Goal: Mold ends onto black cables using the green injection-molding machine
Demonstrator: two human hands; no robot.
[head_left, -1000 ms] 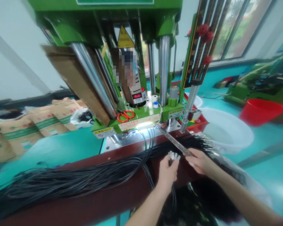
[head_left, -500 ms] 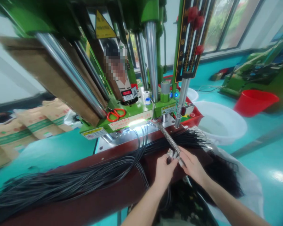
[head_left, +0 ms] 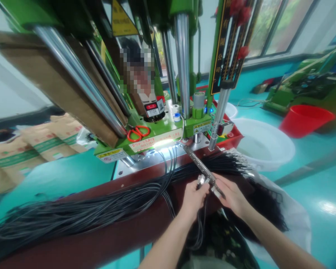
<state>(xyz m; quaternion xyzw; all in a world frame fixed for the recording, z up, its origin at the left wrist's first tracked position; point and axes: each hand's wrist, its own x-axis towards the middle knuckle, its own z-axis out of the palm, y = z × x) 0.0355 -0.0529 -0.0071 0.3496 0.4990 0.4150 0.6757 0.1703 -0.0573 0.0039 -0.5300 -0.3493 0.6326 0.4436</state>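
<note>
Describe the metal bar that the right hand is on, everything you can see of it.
The metal bar is a long, narrow, silvery strip, flat-looking, with small marks or holes along it, too blurred to tell. It runs slantwise from the machine's plate down toward the person, over the black cables. The right hand rests on its near end; the left hand holds metal-tipped cable ends beside it.
</note>
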